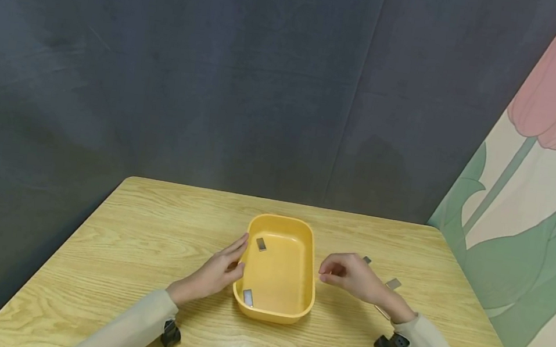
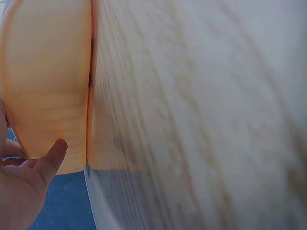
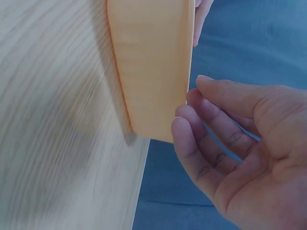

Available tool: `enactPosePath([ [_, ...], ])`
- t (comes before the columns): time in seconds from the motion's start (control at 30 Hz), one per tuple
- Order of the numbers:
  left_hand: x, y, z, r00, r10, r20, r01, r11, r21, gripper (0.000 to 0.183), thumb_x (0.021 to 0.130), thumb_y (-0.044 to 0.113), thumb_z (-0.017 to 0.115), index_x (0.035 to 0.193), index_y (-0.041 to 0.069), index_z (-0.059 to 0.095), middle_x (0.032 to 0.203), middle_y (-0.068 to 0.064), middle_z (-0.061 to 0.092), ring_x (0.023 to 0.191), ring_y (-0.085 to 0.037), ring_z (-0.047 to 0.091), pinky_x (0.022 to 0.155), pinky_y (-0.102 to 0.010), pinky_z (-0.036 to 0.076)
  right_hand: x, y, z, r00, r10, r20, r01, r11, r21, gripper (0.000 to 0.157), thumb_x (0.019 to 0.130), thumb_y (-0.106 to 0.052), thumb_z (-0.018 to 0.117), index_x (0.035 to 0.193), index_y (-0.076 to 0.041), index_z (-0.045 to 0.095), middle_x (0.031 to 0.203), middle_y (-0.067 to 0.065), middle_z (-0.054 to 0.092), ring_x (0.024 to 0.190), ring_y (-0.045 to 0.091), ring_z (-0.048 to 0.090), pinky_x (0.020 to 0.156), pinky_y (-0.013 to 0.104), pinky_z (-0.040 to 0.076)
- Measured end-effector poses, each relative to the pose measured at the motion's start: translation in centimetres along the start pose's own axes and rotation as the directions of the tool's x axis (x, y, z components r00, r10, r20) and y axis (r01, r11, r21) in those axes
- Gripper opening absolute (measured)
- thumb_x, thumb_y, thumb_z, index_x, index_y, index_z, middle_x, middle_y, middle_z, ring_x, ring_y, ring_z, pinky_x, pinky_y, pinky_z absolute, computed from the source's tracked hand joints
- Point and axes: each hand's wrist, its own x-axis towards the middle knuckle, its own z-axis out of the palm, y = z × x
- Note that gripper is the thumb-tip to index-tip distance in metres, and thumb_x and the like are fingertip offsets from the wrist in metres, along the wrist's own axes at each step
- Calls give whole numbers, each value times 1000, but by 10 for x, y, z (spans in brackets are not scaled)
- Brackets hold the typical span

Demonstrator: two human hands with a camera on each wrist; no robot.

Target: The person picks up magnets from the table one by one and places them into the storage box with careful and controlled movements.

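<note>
The yellow tub (image 1: pixel 280 273) sits on the wooden table (image 1: pixel 143 238), between the two hands. The left hand (image 1: pixel 214 273) touches the tub's left side, with its thumb and fingers spread wide. The right hand (image 1: pixel 355 277) is just beside the right side. Its fingers bend and the gap to the thumb is narrow; I can't tell if it holds something tiny. Two small flat pieces (image 1: pixel 248 298) lie inside the tub, and more flat bits (image 1: pixel 393 284) lie near the right hand.
</note>
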Motion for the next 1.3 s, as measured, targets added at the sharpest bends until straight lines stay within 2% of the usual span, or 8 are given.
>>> enactPosePath([
  [0.17, 0, 0, 0, 999, -31, 11, 31, 999, -18, 57, 103, 5, 49, 151, -11, 22, 164, -16, 7, 142, -30, 29, 102, -28, 45, -6, 5, -3, 1000, -2, -19, 2, 1000, -28, 11, 88, -4, 74, 91, -13, 71, 82, -6, 67, 68, 10, 60, 58, 24, 54],
  [0.6, 1, -1, 0, 1000, -25, 3, 25, 1000, -14, 57, 103, 5, 49, 151, -11, 23, 164, -15, 8, 143, -30, 27, 103, -28, 45, -22, 15, -9, 1000, -26, -17, 25, 998, -60, 10, 87, -1, 74, 92, -10, 71, 80, -3, 68, 64, 8, 59, 54, 25, 53],
  [0.83, 0, -2, 0, 1000, -18, -4, 18, 1000, -2, 56, 103, 5, 49, 150, -11, 24, 163, -15, 9, 142, -30, 28, 102, -27, 45, -29, 19, -12, 1000, 17, -18, -19, 998, -67, 8, 87, -1, 74, 93, -4, 71, 80, -3, 67, 64, 8, 58, 55, 24, 52],
  [1.13, 1, -3, 0, 1000, -10, -6, 10, 1000, -7, 56, 103, 5, 49, 150, -11, 24, 163, -16, 9, 143, -30, 27, 102, -28, 45, -38, 24, -19, 999, 33, -39, -37, 993, -109, 8, 87, -4, 75, 94, -5, 71, 85, -3, 63, 71, 9, 58, 59, 24, 53],
  [1.3, 0, -4, 0, 1000, -14, -9, 14, 1000, -5, 56, 103, 5, 50, 150, -11, 24, 163, -15, 9, 143, -30, 26, 102, -28, 45, -44, 30, -25, 998, 57, -39, -61, 992, -111, 7, 87, -3, 74, 94, -4, 71, 84, -3, 64, 68, 7, 58, 57, 23, 52],
])
